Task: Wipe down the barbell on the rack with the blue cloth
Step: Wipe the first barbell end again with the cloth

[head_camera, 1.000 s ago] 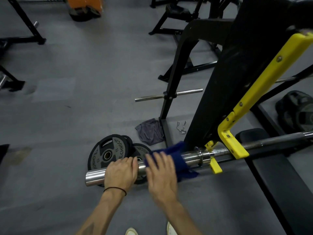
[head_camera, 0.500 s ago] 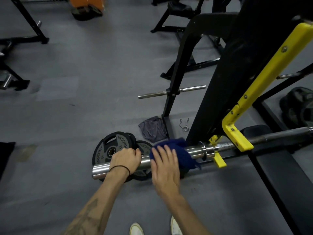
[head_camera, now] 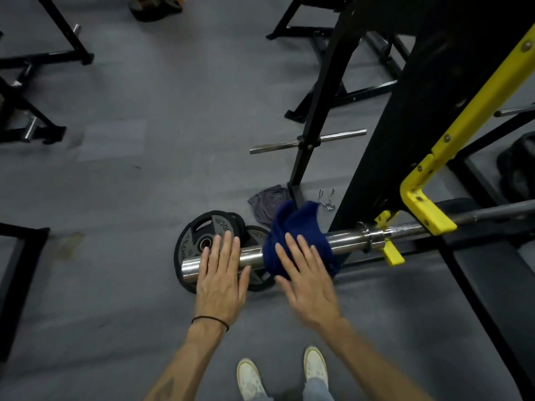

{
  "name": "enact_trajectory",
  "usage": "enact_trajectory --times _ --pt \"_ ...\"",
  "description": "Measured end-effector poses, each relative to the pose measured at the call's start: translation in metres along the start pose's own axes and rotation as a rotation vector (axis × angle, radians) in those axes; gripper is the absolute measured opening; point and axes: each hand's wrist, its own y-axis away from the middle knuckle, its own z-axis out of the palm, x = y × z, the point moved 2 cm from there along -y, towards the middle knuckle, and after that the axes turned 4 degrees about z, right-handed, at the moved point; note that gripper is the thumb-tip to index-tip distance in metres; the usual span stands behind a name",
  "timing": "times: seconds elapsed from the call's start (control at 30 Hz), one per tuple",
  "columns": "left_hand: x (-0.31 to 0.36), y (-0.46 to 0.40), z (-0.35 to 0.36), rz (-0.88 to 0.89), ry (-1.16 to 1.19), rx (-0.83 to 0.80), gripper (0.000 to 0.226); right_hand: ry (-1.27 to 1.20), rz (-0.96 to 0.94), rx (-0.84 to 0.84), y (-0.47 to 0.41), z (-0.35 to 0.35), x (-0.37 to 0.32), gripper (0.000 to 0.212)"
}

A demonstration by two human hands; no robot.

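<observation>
Grey gym floor (head_camera: pixel 130 198) spreads under a black rack (head_camera: pixel 411 125) holding the barbell (head_camera: pixel 347 238). Weight plates (head_camera: pixel 202 241) lie below its end. Draped over the sleeve, the blue cloth (head_camera: pixel 298 227) sits under the flat right hand (head_camera: pixel 307 279); the left hand (head_camera: pixel 221 273) rests flat beside it.

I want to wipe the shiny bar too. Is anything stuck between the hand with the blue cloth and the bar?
Nothing visible is in the way. The right hand lies flat on the blue cloth, which is draped over the barbell. The left hand rests flat on the bare sleeve end. Farther right, the collar would stop the cloth.
</observation>
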Motion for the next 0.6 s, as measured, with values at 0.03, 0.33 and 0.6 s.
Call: enact_trajectory --times 0.03,0.33,0.6 --pt "0.000 0.001 0.001 -0.004 -0.012 -0.004 0.062 0.057 -0.083 -0.030 -0.001 -0.005 0.017 0.062" --pt "0.000 0.000 0.002 -0.011 0.004 0.017 0.061 -0.162 0.544 0.125 -0.017 -0.007 -0.006 0.069" --pt "-0.004 0.000 0.003 0.012 0.006 0.031 0.060 0.085 0.213 -0.043 -0.011 -0.029 0.075 0.061"
